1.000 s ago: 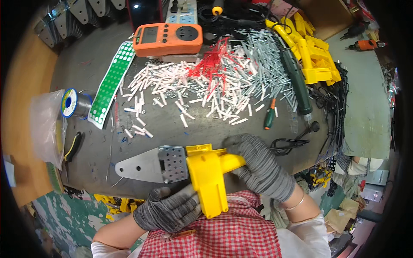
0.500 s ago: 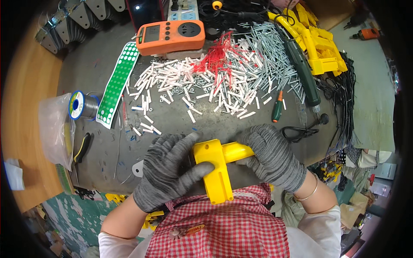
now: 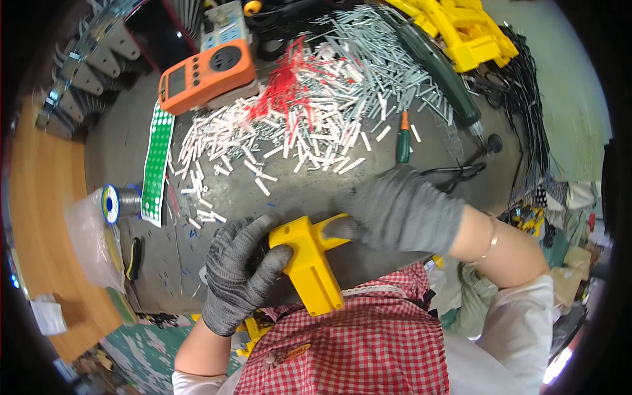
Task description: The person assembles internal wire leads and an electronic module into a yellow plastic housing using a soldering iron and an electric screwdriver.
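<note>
Centrally, yellow tool (image 3: 309,260) clasped in left hand (image 3: 240,270) grip, right hand (image 3: 401,210) pinching its top

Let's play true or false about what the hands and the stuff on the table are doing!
1. Both hands wear grey gloves, left hand and right hand. True.
2. They hold a blue tool. False: the tool is yellow.
3. The orange meter lies beyond the white bits. True.
4. The right hand holds the screwdriver. False: it lies on the table.
</note>
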Motion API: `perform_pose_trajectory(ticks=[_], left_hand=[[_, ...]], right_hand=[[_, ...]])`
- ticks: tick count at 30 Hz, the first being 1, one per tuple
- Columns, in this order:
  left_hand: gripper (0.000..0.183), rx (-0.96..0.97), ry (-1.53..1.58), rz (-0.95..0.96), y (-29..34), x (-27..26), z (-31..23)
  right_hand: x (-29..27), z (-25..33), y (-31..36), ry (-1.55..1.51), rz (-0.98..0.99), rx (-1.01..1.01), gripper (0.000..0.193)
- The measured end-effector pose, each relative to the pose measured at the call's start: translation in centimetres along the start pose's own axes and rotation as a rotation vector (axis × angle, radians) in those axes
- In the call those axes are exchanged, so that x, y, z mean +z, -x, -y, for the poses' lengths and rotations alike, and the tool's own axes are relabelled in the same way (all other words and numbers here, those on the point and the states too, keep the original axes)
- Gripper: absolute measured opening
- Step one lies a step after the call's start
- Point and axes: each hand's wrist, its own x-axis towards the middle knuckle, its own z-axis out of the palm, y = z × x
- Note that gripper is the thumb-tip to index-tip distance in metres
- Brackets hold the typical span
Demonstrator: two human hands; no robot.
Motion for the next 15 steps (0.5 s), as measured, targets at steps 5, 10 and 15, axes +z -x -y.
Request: perform_pose_trajectory(ticks=[5, 10, 15], left_hand=[[0.1, 0.331, -0.422, 0.184, -0.4, -1.0, -4.1], [0.106, 0.283, -0.459, 0.172, 0.2, 1.1, -3.8], [0.107, 0.286, -0.556, 0.194, -0.2, 1.3, -4.5]], right_hand=[[1.4, 0.0, 0.4, 0.197, -0.199, -0.046, 0.033], [1.0, -2.2, 2.7, 0.024, -0.371, -0.149, 0.026], [1.6, -3.9, 6.8, -0.222, -0.47, 0.052, 0.027]])
